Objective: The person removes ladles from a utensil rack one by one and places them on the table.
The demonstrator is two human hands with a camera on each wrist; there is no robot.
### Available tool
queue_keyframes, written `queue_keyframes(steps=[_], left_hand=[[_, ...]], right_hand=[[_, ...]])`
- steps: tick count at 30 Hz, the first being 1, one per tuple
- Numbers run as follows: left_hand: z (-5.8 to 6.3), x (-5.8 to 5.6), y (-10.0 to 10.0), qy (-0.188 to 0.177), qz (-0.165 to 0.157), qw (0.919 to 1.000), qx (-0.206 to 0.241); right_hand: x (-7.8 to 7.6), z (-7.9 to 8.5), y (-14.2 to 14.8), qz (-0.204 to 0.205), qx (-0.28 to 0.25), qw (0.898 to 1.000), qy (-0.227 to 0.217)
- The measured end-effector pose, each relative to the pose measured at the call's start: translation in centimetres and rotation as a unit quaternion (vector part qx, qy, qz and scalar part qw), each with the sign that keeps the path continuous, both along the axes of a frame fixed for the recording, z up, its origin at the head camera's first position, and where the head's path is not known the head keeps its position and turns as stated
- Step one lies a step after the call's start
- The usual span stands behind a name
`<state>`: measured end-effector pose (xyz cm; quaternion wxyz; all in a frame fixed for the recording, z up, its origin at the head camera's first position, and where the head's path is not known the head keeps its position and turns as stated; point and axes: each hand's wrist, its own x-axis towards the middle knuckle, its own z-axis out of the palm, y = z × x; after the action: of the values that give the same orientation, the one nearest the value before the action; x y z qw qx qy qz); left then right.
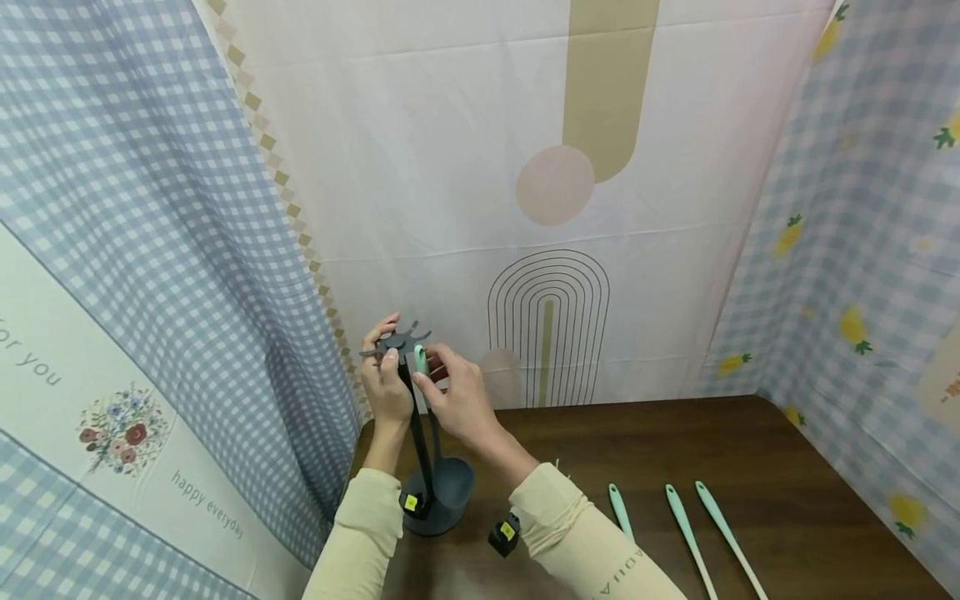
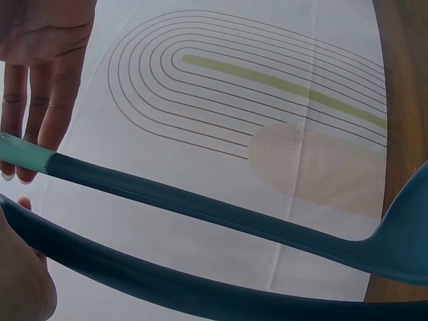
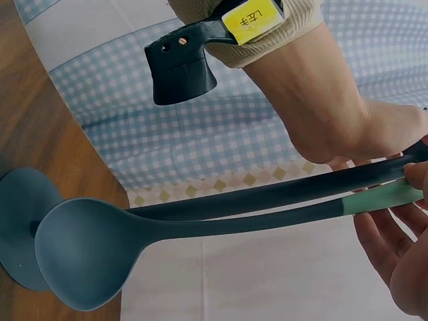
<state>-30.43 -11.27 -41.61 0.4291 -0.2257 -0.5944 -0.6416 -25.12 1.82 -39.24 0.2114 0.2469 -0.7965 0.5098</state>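
Note:
A dark teal utensil stand (image 1: pixel 417 425) with a round base and a ring of hooks (image 1: pixel 402 340) stands upright at the table's left. My left hand (image 1: pixel 388 387) grips its top, thumb and fingers around the hooks. Beside the pole, my right hand (image 1: pixel 461 396) pinches the light green handle end of a ladle (image 3: pixel 90 254). The ladle hangs bowl-down, its dark shaft (image 2: pixel 200 207) alongside the stand's pole (image 2: pixel 134 271). The hole in its handle end is close to a hook; whether it is on the hook I cannot tell.
On the brown wooden table (image 1: pixel 570 450) lie a green-handled utensil (image 1: pixel 618 504) partly behind the right sleeve, a second utensil (image 1: pixel 684 525) and a third utensil (image 1: pixel 726 529). Their lower ends are out of view. A checked curtain (image 1: pixel 247 275) hangs close on the left.

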Motion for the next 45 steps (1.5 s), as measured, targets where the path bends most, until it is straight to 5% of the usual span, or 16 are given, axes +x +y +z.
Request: queue_keyframes(steps=[5, 14, 23, 45], left_hand=[[0.3, 0.4, 0.2, -0.002, -0.001, 1.0, 0.005], [2.4, 2.8, 1.0, -0.006, 0.002, 0.9999, -0.008], [-0.2, 0.6, 0.6, -0.022, 0.011, 0.9997, 0.004], [-0.3, 0.2, 0.3, 0.0, -0.002, 1.0, -0.008]], right_hand=[[0.1, 0.0, 0.1, -0.002, 0.004, 1.0, -0.001], [0.3, 0.0, 0.4, -0.001, -0.002, 1.0, -0.002], [0.6, 0.4, 0.9, 0.001, 0.0, 1.0, -0.029], [1.0, 1.6, 2.2, 0.0, 0.036, 0.999, -0.019]])
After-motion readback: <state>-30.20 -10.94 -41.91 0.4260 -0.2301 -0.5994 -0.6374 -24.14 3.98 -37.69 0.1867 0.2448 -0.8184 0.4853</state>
